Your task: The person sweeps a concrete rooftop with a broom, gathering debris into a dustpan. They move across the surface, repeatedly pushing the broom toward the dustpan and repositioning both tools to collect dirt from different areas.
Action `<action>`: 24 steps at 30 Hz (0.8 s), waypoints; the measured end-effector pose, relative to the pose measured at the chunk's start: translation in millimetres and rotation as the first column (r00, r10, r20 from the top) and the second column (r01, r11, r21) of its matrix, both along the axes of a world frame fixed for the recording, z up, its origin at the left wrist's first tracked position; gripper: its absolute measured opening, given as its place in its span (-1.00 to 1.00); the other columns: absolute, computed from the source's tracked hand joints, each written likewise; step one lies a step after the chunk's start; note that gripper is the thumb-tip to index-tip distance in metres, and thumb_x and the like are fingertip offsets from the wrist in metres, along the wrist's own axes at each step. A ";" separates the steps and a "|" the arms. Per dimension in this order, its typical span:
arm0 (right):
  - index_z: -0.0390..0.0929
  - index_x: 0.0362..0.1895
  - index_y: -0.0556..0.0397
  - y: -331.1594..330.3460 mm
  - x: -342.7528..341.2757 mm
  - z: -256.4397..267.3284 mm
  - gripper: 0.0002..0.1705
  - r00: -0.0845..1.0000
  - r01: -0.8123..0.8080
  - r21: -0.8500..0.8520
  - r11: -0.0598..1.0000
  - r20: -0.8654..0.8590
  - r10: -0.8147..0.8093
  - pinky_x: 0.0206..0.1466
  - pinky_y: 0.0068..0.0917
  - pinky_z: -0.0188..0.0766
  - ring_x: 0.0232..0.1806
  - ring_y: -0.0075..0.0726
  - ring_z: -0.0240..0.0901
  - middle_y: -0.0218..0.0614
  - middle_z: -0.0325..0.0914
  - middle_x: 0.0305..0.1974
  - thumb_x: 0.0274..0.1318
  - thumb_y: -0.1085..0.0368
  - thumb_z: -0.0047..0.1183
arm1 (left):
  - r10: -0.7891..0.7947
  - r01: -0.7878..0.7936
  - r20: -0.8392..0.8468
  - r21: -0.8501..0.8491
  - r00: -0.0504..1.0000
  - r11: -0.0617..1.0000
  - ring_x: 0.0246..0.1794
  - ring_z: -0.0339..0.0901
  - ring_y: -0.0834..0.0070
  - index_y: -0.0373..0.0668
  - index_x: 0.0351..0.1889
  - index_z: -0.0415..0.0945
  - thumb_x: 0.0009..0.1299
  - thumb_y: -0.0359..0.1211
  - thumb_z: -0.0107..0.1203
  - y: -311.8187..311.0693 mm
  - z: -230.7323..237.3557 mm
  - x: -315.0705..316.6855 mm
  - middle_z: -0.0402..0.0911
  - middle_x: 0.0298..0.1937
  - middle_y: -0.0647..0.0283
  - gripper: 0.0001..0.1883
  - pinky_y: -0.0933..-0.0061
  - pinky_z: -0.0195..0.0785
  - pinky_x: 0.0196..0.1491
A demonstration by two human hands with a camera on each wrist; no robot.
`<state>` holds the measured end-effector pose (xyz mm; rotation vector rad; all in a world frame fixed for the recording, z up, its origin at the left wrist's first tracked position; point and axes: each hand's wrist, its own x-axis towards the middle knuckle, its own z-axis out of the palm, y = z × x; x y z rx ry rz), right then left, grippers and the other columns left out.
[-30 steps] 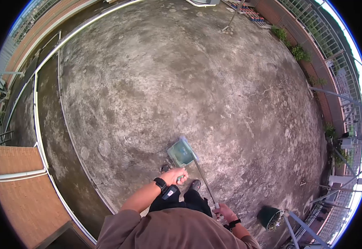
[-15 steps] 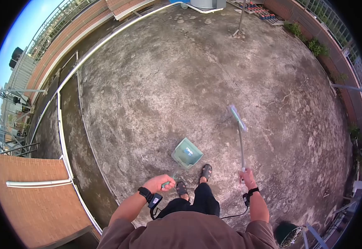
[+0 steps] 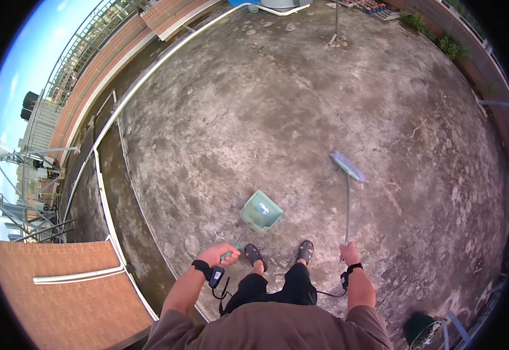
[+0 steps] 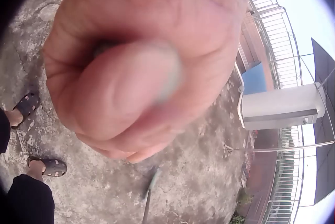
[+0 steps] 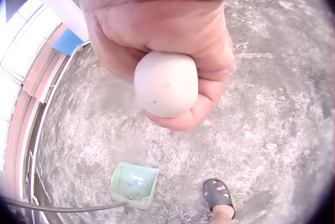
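In the head view, the left hand (image 3: 214, 255) grips a green handle (image 3: 226, 255); in the left wrist view its curled fingers cover most of it. Whether this handle joins the green dustpan (image 3: 262, 211) is unclear. The dustpan rests on the concrete in front of the feet. My right hand (image 3: 349, 254) holds the pole (image 3: 348, 210) of a broom, whose bristled head (image 3: 347, 167) touches the ground ahead and to the right of the dustpan. The pole's rounded white end (image 5: 166, 84) pokes out of the right fist in the right wrist view.
Sandalled feet (image 3: 305, 251) stand behind the dustpan. White pipes (image 3: 104, 198) run along the left edge near a brick surface (image 3: 73, 297). A plant pot (image 3: 420, 329) is at lower right, a thin post (image 3: 336, 23) far ahead, and plants (image 3: 450, 46) line the right wall.
The broom head has swung from the dustpan out to the right and turned. The right hand moved outward and forward; the left hand moved left. The feet have moved apart, and the view has shifted.
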<state>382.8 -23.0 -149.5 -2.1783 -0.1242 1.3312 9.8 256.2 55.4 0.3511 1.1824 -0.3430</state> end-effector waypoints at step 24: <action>0.42 -0.65 0.18 117.1 -285.7 156.1 -0.83 0.815 -0.449 -0.101 0.888 -0.452 0.362 -0.67 -0.46 0.26 -0.73 -0.43 0.31 -0.34 0.40 -0.73 -0.16 0.35 0.07 | 0.064 -0.021 0.347 -0.126 0.936 0.992 -0.75 0.21 0.70 -0.15 -0.61 0.25 0.20 -0.42 -0.08 120.0 -59.5 -52.8 0.29 -0.67 0.39 -0.85 0.68 -0.02 -0.75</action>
